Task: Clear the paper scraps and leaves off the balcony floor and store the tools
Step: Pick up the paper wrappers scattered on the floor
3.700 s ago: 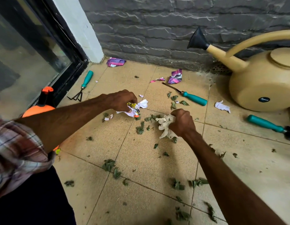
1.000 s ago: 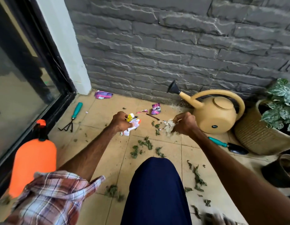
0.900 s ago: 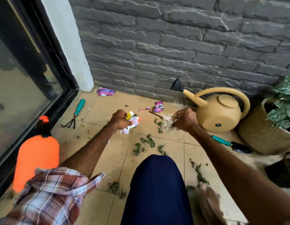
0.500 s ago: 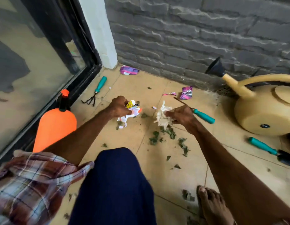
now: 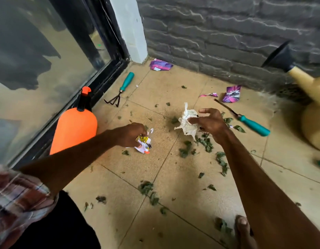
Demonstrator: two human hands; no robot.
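- My left hand (image 5: 130, 134) hangs low over the floor (image 5: 173, 173), its fingers curled tight round a clutch of printed scraps (image 5: 144, 143).
- My right hand (image 5: 211, 123) sits a little higher, thumb and lower fingers pinching a pale wad (image 5: 187, 121) of crumpled paper, with the index finger stuck out straight above it.
- I judge the job to be at an early stage. Both hands carry paper, but I see no bin and nothing put away.
- Left on the tiles are leaves (image 5: 204, 142), strewn from under my hands back toward my foot (image 5: 243, 229).
- There are also two purple wrappers (image 5: 161, 64), one in the corner and one by the wall further right, plus a small white scrap (image 5: 151, 130) just beyond my left hand.
- No tool is stored yet.
- The hand rake (image 5: 122, 88) lies flat near the glass door (image 5: 48, 69). Its long axis runs diagonally, teal handle toward the corner and tines toward the spray bottle (image 5: 74, 128).
- The weeding tool (image 5: 252, 125) lies flat to the right of my right hand, also diagonally. Its thin tip points at the wall and its teal handle toward the watering can (image 5: 313, 123).
- Another teal piece pokes in at the right edge, too little of it showing to read its direction.
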